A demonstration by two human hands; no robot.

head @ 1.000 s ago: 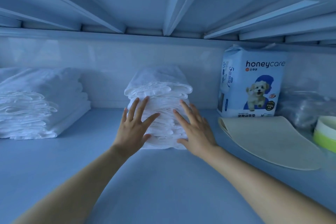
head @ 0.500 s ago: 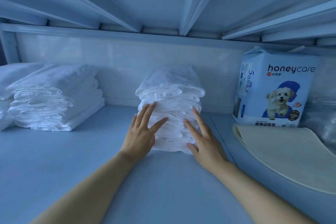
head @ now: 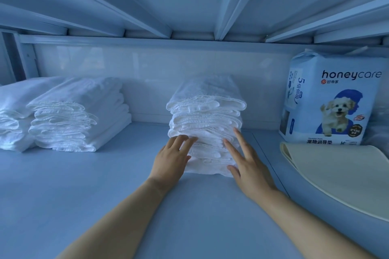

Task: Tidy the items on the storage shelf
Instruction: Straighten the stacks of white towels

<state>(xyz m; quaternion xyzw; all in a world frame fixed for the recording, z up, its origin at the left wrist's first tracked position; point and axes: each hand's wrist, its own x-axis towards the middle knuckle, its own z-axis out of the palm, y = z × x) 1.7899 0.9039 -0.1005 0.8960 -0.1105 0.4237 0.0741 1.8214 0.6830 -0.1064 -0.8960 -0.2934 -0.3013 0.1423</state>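
Note:
A tall stack of folded white pads [head: 206,115] stands in the middle of the blue shelf [head: 88,191], near the back wall. My left hand [head: 171,160] lies flat against the stack's lower front left, fingers straight. My right hand [head: 246,164] presses the lower front right the same way, fingers spread and straight. Both forearms reach in from the bottom of the view. The lowest pads are partly hidden behind my hands.
A second stack of folded white pads [head: 77,115] sits at the left, with more white pads [head: 12,115] at the far left edge. A blue honeycare pet pad pack [head: 328,101] stands upright at the right. A cream mat [head: 341,176] lies before it. The upper shelf's ribs hang overhead.
The view has shifted left, bringing the left stack further into view and dropping the green-rimmed bowl out of sight. Both hands have stayed flat on the middle stack, sliding slightly lower.

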